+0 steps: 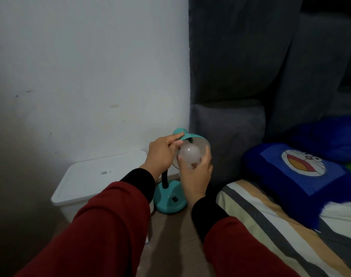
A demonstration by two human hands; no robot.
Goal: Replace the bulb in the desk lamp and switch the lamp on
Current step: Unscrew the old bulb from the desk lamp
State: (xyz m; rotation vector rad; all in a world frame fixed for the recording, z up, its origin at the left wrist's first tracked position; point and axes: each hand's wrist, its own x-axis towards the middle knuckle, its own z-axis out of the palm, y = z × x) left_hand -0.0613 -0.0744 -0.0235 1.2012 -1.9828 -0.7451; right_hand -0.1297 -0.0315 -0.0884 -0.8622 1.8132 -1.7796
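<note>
A teal desk lamp stands on the floor between a white box and a bed, its round base [167, 204] carrying a dark switch [175, 199]. My left hand [162, 152] grips the teal shade [192, 137] from the left, fingers curled over its top. A white frosted bulb [189, 153] sits at the mouth of the shade. My right hand [195, 172] holds the bulb from below, fingers and thumb curled around it. The bulb is unlit. Its screw end is hidden inside the shade.
A white lidded storage box [86, 180] stands left of the lamp against the white wall. A bed with a striped sheet [270, 216] and a blue cartoon pillow [302, 170] lies to the right. A grey upholstered headboard [240, 76] rises behind.
</note>
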